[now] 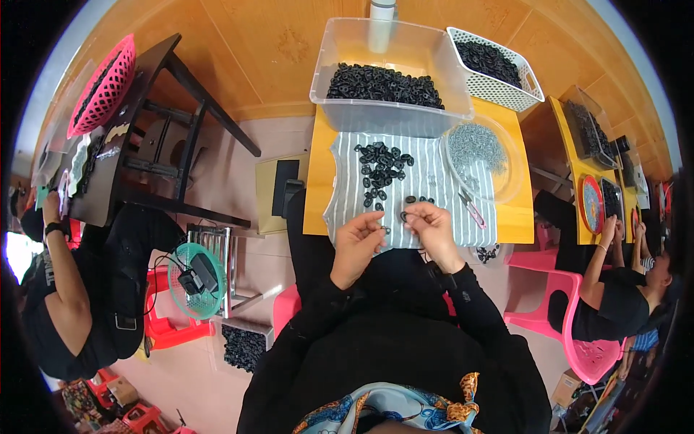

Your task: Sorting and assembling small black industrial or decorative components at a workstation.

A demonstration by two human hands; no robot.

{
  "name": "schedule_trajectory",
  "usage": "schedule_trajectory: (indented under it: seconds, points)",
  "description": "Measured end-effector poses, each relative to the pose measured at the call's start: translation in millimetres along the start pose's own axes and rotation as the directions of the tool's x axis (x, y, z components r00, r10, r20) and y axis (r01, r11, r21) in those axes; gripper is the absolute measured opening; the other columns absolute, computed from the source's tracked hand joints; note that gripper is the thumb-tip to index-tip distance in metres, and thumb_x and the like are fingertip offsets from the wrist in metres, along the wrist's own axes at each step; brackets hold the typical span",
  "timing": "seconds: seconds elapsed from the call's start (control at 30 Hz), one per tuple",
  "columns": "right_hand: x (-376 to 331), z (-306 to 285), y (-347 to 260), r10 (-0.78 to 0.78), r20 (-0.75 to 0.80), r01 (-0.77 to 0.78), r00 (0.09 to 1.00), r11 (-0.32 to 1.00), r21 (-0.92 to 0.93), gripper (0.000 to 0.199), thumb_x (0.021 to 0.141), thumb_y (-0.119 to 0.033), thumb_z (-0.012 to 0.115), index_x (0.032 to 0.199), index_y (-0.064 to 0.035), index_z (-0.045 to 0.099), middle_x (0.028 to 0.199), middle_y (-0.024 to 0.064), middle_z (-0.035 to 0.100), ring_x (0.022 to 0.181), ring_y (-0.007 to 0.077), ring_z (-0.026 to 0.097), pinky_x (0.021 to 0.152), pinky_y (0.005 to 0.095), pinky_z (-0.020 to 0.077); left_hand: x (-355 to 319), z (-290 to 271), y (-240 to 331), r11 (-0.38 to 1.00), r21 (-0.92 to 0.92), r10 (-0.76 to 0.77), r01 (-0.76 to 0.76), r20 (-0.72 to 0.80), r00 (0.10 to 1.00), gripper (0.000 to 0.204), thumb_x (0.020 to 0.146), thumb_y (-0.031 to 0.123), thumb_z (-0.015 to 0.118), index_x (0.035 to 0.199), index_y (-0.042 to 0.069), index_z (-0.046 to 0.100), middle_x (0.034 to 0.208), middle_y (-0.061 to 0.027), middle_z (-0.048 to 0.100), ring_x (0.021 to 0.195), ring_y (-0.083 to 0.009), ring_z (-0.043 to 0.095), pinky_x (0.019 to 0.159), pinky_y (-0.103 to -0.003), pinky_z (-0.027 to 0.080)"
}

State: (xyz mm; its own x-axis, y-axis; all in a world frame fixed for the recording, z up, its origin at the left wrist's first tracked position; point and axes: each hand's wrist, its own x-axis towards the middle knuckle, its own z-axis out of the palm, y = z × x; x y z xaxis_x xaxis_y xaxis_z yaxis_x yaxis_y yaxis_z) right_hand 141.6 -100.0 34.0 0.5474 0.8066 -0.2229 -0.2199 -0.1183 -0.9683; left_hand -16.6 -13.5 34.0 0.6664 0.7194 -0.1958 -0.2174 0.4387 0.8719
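- While it's tiny from this angle, the small black piece (404, 216) sits right at the fingertips of the right hand (435, 230), thumb and finger closed in a pinch on it, above the near part of the striped cloth (343, 195).
- Left hand (356, 244) is pinched closed too, with a small shiny bit (387, 230) poking out at the tips; too blurry to say more.
- Main thing spatially: the black piece is right of the left hand's pinch and a touch farther from the body, narrow gap between, right hand nearer. Looks roundish-oval, but can't make out its long axis, sorry.
- Just beyond the right fingertips: a short row of black parts (421, 200). Farther up and left, a loose black pile (383, 173).
- Pink-handled tool (473, 211) lies off to the right, near the round clear tray (499, 185) of metal bits (477, 145).
- Big clear bin (394, 119) at the back, white basket (499, 94) beside it, both with more black parts.
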Motion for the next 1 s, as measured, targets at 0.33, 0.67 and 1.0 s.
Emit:
schedule_trajectory:
  seconds: [0.33,0.67,1.0]
  points:
    - [-18.0,-1.9,-11.0,-0.009,0.043,0.003,0.999,0.991,0.137,0.007,0.088,-0.002,0.058,0.092,-0.0022,0.064,0.074,-0.0005,0.063,0.064,0.0044,0.056,0.057,0.0183,0.0433,0.0,14.7,-5.1,0.995,0.089,-0.055,0.038,0.201,0.978,0.039,0.083,-0.001,0.057,0.122,-0.001,0.054,0.083,-0.002,0.059,0.066,-0.0073,0.057,0.054,-0.019,0.044]
    - [-18.6,-5.1,-19.4,0.143,0.134,-0.185,0.981,0.896,0.404,0.007,0.088,-0.004,0.059,0.092,-0.0035,0.065,0.076,0.0008,0.064,0.063,0.0048,0.058,0.055,0.0162,0.0435,-3.1,18.8,-0.7,0.995,0.065,-0.088,0.078,0.167,0.982,0.036,0.08,-0.005,0.06,0.116,0.0,0.06,0.082,-0.0016,0.059,0.064,-0.0084,0.058,0.051,-0.018,0.042]
    - [-21.1,-4.1,-15.1,0.081,0.117,-0.109,0.99,0.961,0.255,0.007,0.088,-0.005,0.06,0.091,-0.0038,0.066,0.075,-0.0001,0.063,0.063,0.0041,0.056,0.056,0.0164,0.0429,-2.8,17.2,0.7,0.995,0.068,-0.088,0.078,0.159,0.983,0.032,0.081,-0.005,0.06,0.112,0.0,0.063,0.081,-0.0016,0.06,0.064,-0.0083,0.058,0.051,-0.018,0.042]
